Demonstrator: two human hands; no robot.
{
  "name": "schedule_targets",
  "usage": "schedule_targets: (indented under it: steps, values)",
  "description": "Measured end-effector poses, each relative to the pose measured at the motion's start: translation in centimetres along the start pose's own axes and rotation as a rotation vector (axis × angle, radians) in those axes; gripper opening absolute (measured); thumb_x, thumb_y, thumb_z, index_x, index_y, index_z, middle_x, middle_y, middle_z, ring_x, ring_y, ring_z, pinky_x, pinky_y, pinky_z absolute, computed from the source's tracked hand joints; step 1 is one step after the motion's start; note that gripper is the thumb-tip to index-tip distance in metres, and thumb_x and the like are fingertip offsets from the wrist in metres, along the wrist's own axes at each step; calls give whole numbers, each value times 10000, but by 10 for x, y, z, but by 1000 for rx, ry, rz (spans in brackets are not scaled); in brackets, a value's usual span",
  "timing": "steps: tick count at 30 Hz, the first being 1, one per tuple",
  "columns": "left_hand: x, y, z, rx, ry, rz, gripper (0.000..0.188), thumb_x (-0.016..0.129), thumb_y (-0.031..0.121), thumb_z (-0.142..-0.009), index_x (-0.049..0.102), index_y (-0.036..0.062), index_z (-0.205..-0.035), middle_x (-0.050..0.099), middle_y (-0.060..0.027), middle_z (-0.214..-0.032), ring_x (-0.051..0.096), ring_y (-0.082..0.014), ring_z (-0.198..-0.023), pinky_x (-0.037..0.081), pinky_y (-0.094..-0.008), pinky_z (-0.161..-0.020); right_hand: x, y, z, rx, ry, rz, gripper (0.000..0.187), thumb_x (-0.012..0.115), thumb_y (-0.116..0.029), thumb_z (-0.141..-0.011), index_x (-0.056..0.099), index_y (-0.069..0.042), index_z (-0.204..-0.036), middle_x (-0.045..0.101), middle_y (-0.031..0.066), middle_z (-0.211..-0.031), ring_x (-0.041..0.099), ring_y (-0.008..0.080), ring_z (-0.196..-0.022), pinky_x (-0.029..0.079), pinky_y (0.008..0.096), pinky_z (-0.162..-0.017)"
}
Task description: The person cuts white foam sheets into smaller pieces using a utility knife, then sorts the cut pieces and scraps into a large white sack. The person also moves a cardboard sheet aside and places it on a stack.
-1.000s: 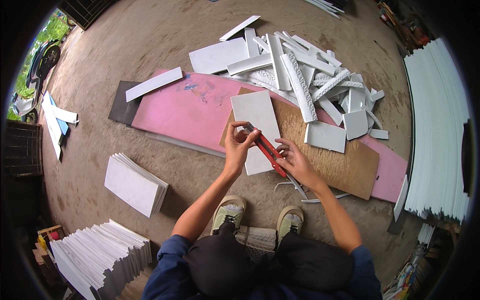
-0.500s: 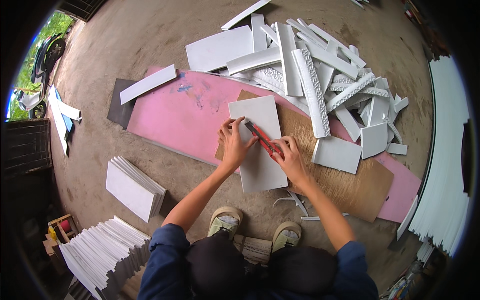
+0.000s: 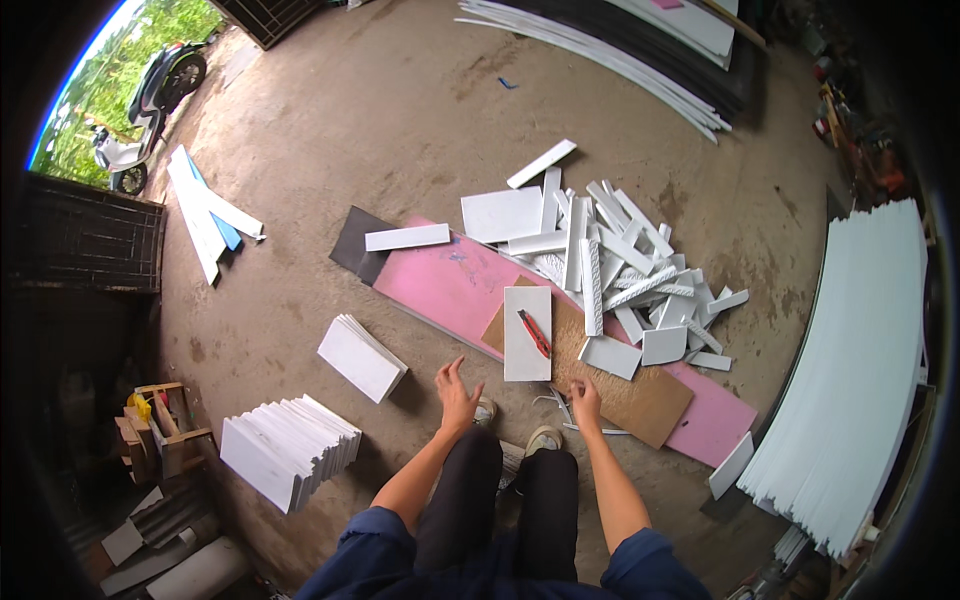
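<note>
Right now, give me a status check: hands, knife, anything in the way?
Left hand open, empty; right hand curled, nothing visible in grip. Red utility knife lying on white panel. Nothing covers knife; white scrap pile to its right.

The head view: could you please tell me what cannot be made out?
Head view: part of the white panel, under the red utility knife.
Head view: bottom of white offcut pile, beneath upper pieces.
Head view: much of the left shoe, behind the trouser leg.
Head view: far white sheet, cut off by upper edge.
</note>
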State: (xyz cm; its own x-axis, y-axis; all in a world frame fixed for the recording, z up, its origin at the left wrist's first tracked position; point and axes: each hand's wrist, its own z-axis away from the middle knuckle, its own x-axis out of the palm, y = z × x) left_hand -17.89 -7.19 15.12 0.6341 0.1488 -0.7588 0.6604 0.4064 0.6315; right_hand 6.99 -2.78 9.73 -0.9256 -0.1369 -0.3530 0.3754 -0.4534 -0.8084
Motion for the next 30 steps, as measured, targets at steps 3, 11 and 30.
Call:
schedule_targets:
  steps: [3,11,30]
  values:
    - [-93,2,64,-272,100,-47,641,685,122,-686,361,80,-1238,356,-166,-1140,347,-344,-1089,307,-437,-924,-35,-43,71,26,-71,110,119,463,-37,-846,546,-3,-924,598,77,-786,563,128,-599,468,255,-565]
    - [-258,-1,161,-647,470,247,386,614,88,-751,474,54,-1109,523,-137,-1003,515,-261,-959,390,-352,-859,-61,-152,122,190,-334,215,145,454,-52,-843,549,-1,-941,596,76,-711,572,119,-558,455,234,-477]
    - [-384,-144,-100,-617,178,422,289,577,238,-788,590,56,-1013,629,-140,-945,602,-258,-886,462,-339,-787,136,-465,-59,-313,-314,370,172,454,-87,-832,563,-22,-948,612,86,-701,592,125,-555,451,237,-480]
